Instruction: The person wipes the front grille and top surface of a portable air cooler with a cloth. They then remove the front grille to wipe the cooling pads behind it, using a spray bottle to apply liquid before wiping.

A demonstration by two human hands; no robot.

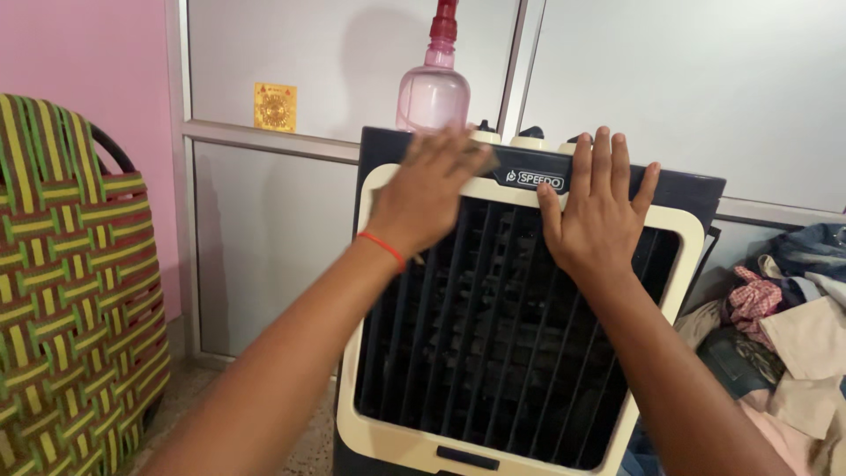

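Air cooler (520, 353) is sitting centre frame, dark navy body with a cream front frame (679, 291) and dark vertical louvres (476, 353). It's leaning slightly, top tilted toward 1 o'clock.

Left hand (423, 194) is lying flat on the cooler's upper left corner, at about 11 o'clock of the grille. Fingers are stretched out and close together, pointing toward 1 o'clock, and motion-blurred. Not gripping anything; palm is resting over the cream frame and the louvre tops. A red thread band (382, 248) is sitting on that wrist.

Right hand (595, 216) is pressing flat on the upper middle of the front, at 12 o'clock of the grille. Fingers are spread and pointing up, tips reaching the dark top panel just right of the label plate (529, 180); thumb is angling out toward 1 o'clock. No pinch, open palm only.

A pink translucent spray bottle (432, 92) with a red nozzle is standing upright on the cooler's top, at 12 o'clock from the left hand, just behind its fingertips. Cream control knobs (529, 141) are showing along the top edge between the hands.

A woven green-yellow-red chair (70, 282) is standing at 9 o'clock, well apart. A heap of clothes (784, 326) is lying at 3 o'clock, just beside the cooler. Grey panel wall (687, 88) behind, with a small yellow sticker (275, 107) at 10 o'clock.
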